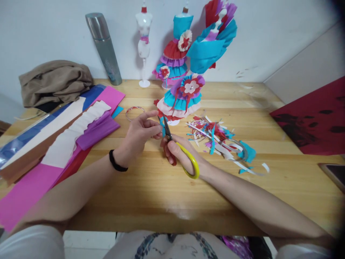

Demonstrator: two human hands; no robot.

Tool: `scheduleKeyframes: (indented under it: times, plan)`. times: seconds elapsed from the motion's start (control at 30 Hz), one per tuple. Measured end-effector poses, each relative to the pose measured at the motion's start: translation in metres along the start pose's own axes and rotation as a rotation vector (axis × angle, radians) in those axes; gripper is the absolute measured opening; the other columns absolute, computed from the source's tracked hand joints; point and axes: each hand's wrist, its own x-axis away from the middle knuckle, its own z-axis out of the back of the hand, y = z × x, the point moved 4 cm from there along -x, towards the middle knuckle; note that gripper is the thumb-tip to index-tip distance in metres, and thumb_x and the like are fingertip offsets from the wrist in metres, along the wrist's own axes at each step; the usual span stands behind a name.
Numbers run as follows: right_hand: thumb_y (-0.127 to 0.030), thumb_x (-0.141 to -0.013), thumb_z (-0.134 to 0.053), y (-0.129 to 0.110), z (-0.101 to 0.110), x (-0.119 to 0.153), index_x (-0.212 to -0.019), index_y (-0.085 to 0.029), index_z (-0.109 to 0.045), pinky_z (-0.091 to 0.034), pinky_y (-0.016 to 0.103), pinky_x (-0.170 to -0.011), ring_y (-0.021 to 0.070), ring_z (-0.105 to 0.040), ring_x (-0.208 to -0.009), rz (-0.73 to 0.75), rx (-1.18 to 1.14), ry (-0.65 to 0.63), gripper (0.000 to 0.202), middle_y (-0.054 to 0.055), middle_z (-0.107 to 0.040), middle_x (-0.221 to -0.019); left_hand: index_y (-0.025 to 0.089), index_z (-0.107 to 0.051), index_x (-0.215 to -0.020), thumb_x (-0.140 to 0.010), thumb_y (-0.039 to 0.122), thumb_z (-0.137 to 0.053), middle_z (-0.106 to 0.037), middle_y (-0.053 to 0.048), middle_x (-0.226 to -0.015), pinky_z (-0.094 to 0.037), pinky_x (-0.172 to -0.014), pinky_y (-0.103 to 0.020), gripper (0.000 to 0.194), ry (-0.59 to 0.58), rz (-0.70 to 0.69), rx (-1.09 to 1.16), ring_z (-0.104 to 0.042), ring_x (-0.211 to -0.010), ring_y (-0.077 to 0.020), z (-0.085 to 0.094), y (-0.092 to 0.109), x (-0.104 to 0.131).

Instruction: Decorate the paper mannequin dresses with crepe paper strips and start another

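Near the middle of the wooden table, my left hand (144,129) pinches a small blue paper piece (162,124) between its fingers. My right hand (178,153) is closed around the scissors (192,162), which have yellow and red handles. Their dark blades point up and away from me, parted a little, right at the blue piece. A black band circles my left wrist. Just beyond my hands stands a mannequin in a layered paper dress (183,95) of purple, blue, pink and red, with a flower on its front.
Crepe paper sheets (61,154) and a brown cloth (56,81) lie at the left. A grey-green flask (105,50), a white mannequin (143,36) and another dressed mannequin (175,54) stand along the wall. Paper scraps (215,136) are heaped right of my hands. A phone-like object (334,174) is at the right edge.
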Motion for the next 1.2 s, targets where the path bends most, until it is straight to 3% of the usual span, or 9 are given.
scheduleKeyframes:
  times: [0.13, 0.27, 0.4, 0.53, 0.63, 0.77, 0.83, 1.2]
  plan:
    - [-0.079, -0.09, -0.041, 0.002, 0.0, 0.0, -0.091, -0.019, -0.055, -0.044, 0.025, -0.044, 0.0132, -0.054, -0.045, -0.012, -0.05, -0.007, 0.062, -0.003, -0.054, -0.056, 0.014, -0.064, -0.106, -0.063, 0.014, -0.079, -0.068, 0.002, -0.064, -0.048, -0.056, -0.022, 0.046, -0.018, 0.035, 0.05, -0.064, -0.056, -0.0117, -0.001, -0.002, 0.0]
    - [-0.081, -0.089, -0.042, 0.005, -0.003, 0.001, -0.084, -0.019, -0.055, -0.043, 0.025, -0.042, 0.0123, -0.052, -0.044, -0.016, -0.129, -0.028, 0.064, -0.003, -0.053, -0.057, 0.014, -0.065, -0.088, -0.076, 0.034, -0.076, -0.068, -0.003, -0.066, -0.051, -0.056, -0.023, 0.026, 0.005, 0.094, 0.122, -0.065, -0.057, -0.0135, 0.004, -0.003, -0.002]
    - [-0.086, -0.084, -0.046, 0.005, -0.007, 0.002, -0.082, -0.019, -0.052, -0.043, 0.025, -0.042, 0.0113, -0.052, -0.045, -0.044, -0.21, -0.067, 0.067, -0.003, -0.053, -0.061, 0.013, -0.062, -0.062, -0.083, 0.062, -0.065, -0.066, -0.009, -0.062, -0.053, -0.058, -0.028, 0.053, -0.06, 0.228, 0.14, -0.063, -0.056, -0.0161, 0.012, -0.013, -0.011]
    - [-0.082, -0.086, -0.047, 0.003, -0.011, 0.003, -0.085, -0.018, -0.053, -0.042, 0.025, -0.043, 0.0104, -0.052, -0.046, -0.017, -0.277, -0.139, 0.064, -0.003, -0.052, -0.063, 0.014, -0.065, -0.059, -0.078, 0.074, -0.063, -0.069, -0.013, -0.067, -0.05, -0.059, -0.03, 0.063, -0.169, 0.311, 0.11, -0.062, -0.061, -0.0194, 0.015, -0.02, -0.018]
    - [-0.079, -0.089, -0.048, 0.004, -0.013, 0.004, -0.084, -0.018, -0.052, -0.042, 0.024, -0.042, 0.0097, -0.051, -0.046, 0.014, -0.319, -0.173, 0.061, -0.004, -0.052, -0.063, 0.015, -0.069, -0.064, -0.071, 0.063, -0.076, -0.073, -0.012, -0.077, -0.045, -0.055, -0.027, 0.049, -0.208, 0.304, 0.133, -0.062, -0.067, -0.0196, 0.013, -0.015, -0.017]
    - [-0.076, -0.091, -0.048, 0.006, -0.014, 0.004, -0.09, -0.017, -0.056, -0.042, 0.025, -0.042, 0.0102, -0.051, -0.046, 0.024, -0.351, -0.185, 0.059, -0.004, -0.052, -0.062, 0.014, -0.075, -0.073, -0.07, 0.029, -0.081, -0.072, -0.007, -0.079, -0.044, -0.054, -0.02, 0.017, -0.134, 0.242, 0.185, -0.06, -0.069, -0.014, 0.01, -0.004, -0.011]
    - [-0.075, -0.091, -0.048, 0.006, -0.015, 0.004, -0.091, -0.017, -0.056, -0.042, 0.025, -0.043, 0.0109, -0.051, -0.047, 0.023, -0.359, -0.19, 0.059, -0.003, -0.053, -0.062, 0.013, -0.075, -0.072, -0.071, 0.021, -0.08, -0.07, -0.006, -0.078, -0.044, -0.054, -0.018, 0.01, -0.096, 0.203, 0.206, -0.059, -0.068, -0.0119, 0.009, 0.0, -0.008]
    - [-0.071, -0.095, -0.048, 0.005, -0.016, 0.004, -0.095, -0.016, -0.058, -0.042, 0.027, -0.044, 0.012, -0.051, -0.047, 0.066, -0.419, -0.146, 0.056, -0.004, -0.054, -0.06, 0.012, -0.072, -0.071, -0.073, 0.021, -0.081, -0.069, -0.004, -0.075, -0.05, -0.062, -0.021, 0.013, 0.048, 0.06, 0.236, -0.062, -0.068, -0.0109, 0.008, 0.004, -0.002]
